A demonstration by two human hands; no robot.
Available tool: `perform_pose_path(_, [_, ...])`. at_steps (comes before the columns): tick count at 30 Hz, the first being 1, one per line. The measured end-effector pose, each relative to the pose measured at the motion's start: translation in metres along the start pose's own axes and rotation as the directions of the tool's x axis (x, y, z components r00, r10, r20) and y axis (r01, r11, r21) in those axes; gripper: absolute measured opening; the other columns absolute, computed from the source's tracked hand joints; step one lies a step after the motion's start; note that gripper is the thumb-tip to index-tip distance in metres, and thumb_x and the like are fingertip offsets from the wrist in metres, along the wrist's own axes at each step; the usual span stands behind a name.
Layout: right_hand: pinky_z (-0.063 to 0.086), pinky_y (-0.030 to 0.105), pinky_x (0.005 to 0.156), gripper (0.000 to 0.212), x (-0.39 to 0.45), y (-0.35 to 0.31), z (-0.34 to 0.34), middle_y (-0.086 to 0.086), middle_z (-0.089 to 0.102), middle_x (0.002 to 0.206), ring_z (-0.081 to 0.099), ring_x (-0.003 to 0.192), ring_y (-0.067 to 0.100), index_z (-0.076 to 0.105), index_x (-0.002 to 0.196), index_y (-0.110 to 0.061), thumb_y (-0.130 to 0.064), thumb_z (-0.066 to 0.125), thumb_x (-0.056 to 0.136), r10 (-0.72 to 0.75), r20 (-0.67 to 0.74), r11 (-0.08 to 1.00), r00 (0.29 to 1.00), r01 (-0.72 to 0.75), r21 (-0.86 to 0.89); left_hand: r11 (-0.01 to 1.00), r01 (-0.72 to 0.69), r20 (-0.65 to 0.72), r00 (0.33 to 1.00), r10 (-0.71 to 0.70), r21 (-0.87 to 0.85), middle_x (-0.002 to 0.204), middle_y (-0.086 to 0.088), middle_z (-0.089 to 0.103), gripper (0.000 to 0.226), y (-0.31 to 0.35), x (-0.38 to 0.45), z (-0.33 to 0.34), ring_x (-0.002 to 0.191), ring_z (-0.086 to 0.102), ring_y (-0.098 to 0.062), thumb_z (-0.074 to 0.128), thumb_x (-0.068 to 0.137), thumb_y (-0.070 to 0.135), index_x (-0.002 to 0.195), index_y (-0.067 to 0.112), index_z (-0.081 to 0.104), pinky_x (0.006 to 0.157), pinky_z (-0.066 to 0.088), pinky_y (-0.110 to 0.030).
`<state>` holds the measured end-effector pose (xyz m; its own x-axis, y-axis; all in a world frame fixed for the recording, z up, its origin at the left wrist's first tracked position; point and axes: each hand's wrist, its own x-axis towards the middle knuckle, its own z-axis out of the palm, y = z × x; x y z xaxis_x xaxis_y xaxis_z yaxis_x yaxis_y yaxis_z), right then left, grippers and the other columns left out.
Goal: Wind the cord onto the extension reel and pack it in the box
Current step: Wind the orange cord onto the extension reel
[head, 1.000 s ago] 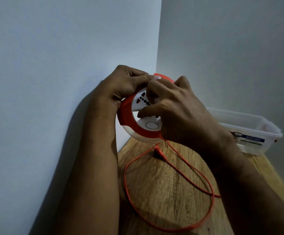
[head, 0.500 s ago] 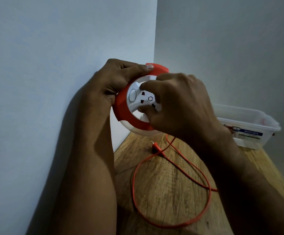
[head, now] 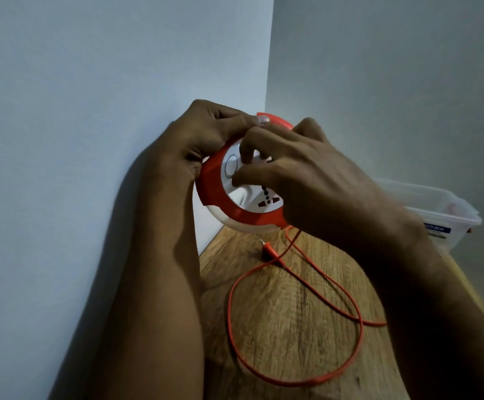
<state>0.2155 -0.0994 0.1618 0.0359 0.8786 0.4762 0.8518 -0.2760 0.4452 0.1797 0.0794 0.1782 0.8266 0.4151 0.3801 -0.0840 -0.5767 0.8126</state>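
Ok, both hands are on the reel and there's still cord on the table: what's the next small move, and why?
Probably another turn of the white centre hub with the right hand, while the left hand steadies the round red-and-white extension reel. A long loop of orange cord and its plug lie unwound on the wooden table, so packing into the clear plastic box looks premature.

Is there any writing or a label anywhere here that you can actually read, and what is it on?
Blue label on the clear plastic box: white lettering, too blurred and partly hidden by the right arm to read.
Paler strip under that label: print too small to read.
Extension reel: no words or numbers show on its white face, only socket holes and a round button.
Cord, plug and wooden table: no text.
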Motion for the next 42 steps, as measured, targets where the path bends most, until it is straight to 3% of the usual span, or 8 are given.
perform_pose_path(6, [0.028,0.053,0.102,0.059,0.002,-0.001,0.013,0.008,0.042,0.141,0.036,0.132,0.031,0.061,0.124,-0.036,-0.027,0.083,0.069,-0.020,0.081,0.997,0.997,0.026,-0.071,1.000,-0.005,0.027,1.000,0.005,0.016,0.074,0.019,0.076,0.022,-0.001,0.003,-0.002,0.076,0.072,-0.004,0.071,0.084,0.055,0.081,0.035,0.077,0.071,0.049,-0.024])
perform_pose_path(11, [0.035,0.054,0.092,0.055,0.001,0.004,0.022,0.010,0.048,0.130,0.041,0.124,0.032,0.068,0.115,-0.036,-0.030,0.087,0.064,0.026,0.017,0.998,1.000,-0.025,-0.059,1.000,-0.013,0.049,0.999,0.012,0.027,0.084,0.008,0.080,0.028,-0.001,0.005,0.002,0.086,0.074,-0.015,0.075,0.083,0.053,0.089,0.027,0.082,0.081,0.056,-0.032])
perform_pose_path(16, [0.035,0.043,0.084,0.049,0.003,0.005,0.026,0.007,0.057,0.117,0.057,0.105,0.027,0.070,0.113,-0.036,-0.039,0.080,0.065,0.105,-0.068,0.994,0.992,-0.107,-0.032,0.999,-0.008,0.053,0.999,0.006,0.037,0.072,0.017,0.077,0.017,0.004,0.003,0.006,0.060,0.070,0.004,0.074,0.087,0.047,0.087,0.031,0.079,0.048,0.047,-0.006])
perform_pose_path(24, [0.054,0.032,0.073,0.054,0.004,-0.001,0.035,0.007,0.075,0.085,0.070,0.069,0.023,0.074,0.110,-0.015,-0.049,0.076,0.067,0.333,-0.293,0.939,0.896,-0.288,0.187,0.997,0.016,0.018,1.000,-0.015,-0.076,0.056,0.019,0.070,0.016,0.006,-0.003,0.007,0.047,0.066,0.004,0.073,0.086,0.045,0.077,0.032,0.073,0.040,0.045,-0.008])
perform_pose_path(28, [0.040,0.019,0.065,0.049,0.005,-0.008,0.028,0.003,0.074,0.077,0.065,0.058,0.017,0.075,0.100,-0.012,-0.051,0.078,0.070,0.400,-0.353,0.913,0.846,-0.334,0.236,0.997,0.023,-0.010,1.000,-0.024,-0.077,0.053,0.021,0.069,0.020,0.006,-0.002,0.006,0.046,0.065,0.005,0.068,0.089,0.048,0.077,0.032,0.070,0.040,0.046,-0.008])
perform_pose_path(33, [0.034,0.026,0.071,0.027,-0.001,0.005,-0.003,0.001,0.068,0.090,0.061,0.080,0.019,0.074,0.103,-0.021,-0.025,0.077,0.076,0.169,-0.312,0.983,0.935,-0.139,0.118,0.999,-0.013,-0.013,1.000,0.012,-0.052,0.062,0.013,0.074,0.018,0.001,0.000,0.000,0.053,0.070,-0.004,0.069,0.091,0.042,0.082,0.027,0.075,0.047,0.051,-0.014])
perform_pose_path(38, [0.033,0.045,0.102,0.058,-0.005,0.007,-0.001,0.002,0.044,0.136,0.037,0.131,0.024,0.061,0.124,-0.037,-0.027,0.082,0.071,0.020,0.107,1.000,0.994,-0.021,0.008,1.000,0.021,-0.008,1.000,-0.021,-0.012,0.076,0.013,0.077,0.023,0.003,0.000,0.004,0.067,0.075,-0.009,0.070,0.086,0.054,0.085,0.033,0.077,0.057,0.054,-0.020])
perform_pose_path(42, [0.032,0.049,0.101,0.062,-0.005,0.003,0.008,0.005,0.040,0.139,0.022,0.127,0.027,0.060,0.125,-0.040,-0.031,0.084,0.069,0.028,0.089,0.998,0.996,-0.024,-0.049,1.000,0.002,0.014,1.000,-0.001,-0.008,0.077,0.010,0.079,0.026,0.005,0.001,0.004,0.075,0.075,-0.012,0.072,0.084,0.053,0.086,0.029,0.080,0.067,0.056,-0.024])
